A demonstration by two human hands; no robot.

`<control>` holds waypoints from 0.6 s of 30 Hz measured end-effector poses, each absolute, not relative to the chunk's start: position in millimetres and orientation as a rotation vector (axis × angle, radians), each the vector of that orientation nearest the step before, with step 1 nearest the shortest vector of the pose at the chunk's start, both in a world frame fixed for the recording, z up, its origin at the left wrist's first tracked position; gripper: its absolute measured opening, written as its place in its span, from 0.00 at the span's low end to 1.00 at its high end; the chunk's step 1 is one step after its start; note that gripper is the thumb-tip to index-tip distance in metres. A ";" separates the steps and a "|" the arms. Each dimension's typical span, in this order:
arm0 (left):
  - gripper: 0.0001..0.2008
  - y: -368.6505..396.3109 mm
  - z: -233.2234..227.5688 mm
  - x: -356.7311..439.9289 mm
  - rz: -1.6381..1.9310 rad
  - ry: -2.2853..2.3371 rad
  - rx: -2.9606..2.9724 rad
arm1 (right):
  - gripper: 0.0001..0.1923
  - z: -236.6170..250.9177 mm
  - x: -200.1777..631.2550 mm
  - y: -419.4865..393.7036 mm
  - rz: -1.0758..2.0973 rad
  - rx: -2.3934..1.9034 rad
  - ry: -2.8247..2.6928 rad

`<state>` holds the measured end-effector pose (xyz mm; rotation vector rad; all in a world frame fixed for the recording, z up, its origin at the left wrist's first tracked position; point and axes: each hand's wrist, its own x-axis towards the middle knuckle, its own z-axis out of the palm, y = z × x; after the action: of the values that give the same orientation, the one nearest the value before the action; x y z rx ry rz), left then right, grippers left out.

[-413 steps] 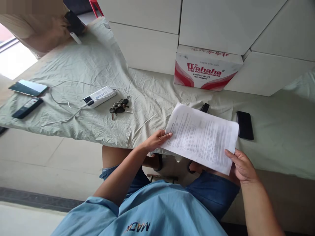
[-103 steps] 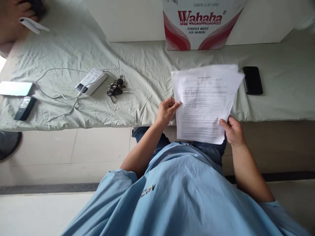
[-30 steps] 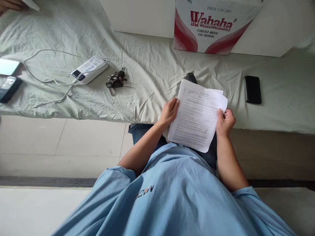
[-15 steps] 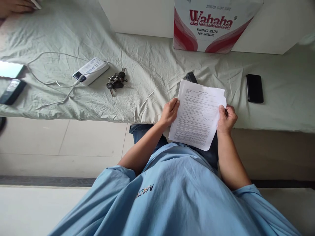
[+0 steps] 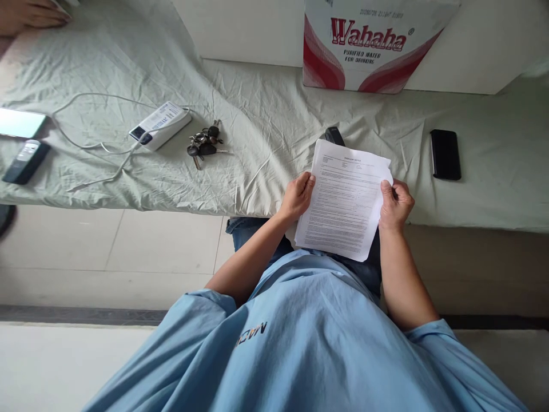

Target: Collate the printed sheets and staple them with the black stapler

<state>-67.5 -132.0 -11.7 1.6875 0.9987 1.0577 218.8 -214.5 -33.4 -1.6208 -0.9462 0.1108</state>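
Several printed paper sheets (image 5: 345, 200) are held as a loose stack over my lap, at the table's front edge. My left hand (image 5: 299, 194) is closed on their left edge, thumb on top. On the opposite side, my right hand (image 5: 395, 203) pinches the upper right edge, its fingers curled behind the paper. Dense lines of small text cover the top sheet, too small to read. Just past the top of the sheets lies a small black object (image 5: 334, 135), partly hidden by the paper.
A pale green cloth (image 5: 266, 103) covers the table. On it lie a black phone (image 5: 445, 154), a key bunch (image 5: 206, 143), a white power bank (image 5: 160, 126) with a cable, a dark handheld device (image 5: 26, 162) and a bright-screened phone (image 5: 19, 122). Behind stands a Wahaha carton (image 5: 373, 68). Another person's hand (image 5: 36, 17) shows upper left.
My hands and the sheets stay almost where they were. My right hand sits very slightly higher on the edge. The whole view has shifted a little.
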 end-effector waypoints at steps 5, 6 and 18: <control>0.39 -132.4 -12.2 -68.2 1.049 1.003 1.707 | 0.39 -31.5 216.0 -213.6 0.108 -1.618 -0.943; 0.39 -132.5 -12.3 -68.4 1.045 1.008 1.712 | 0.39 -31.4 215.7 -213.6 0.107 -1.623 -0.946; 0.34 -135.5 -11.9 -71.0 0.998 1.029 1.696 | 0.31 -17.4 212.8 -244.1 0.273 -1.638 -0.875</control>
<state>-71.0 -135.5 -11.9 1.6964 1.0294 0.9985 212.8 -244.1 -17.4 -1.6379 -0.8752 0.2726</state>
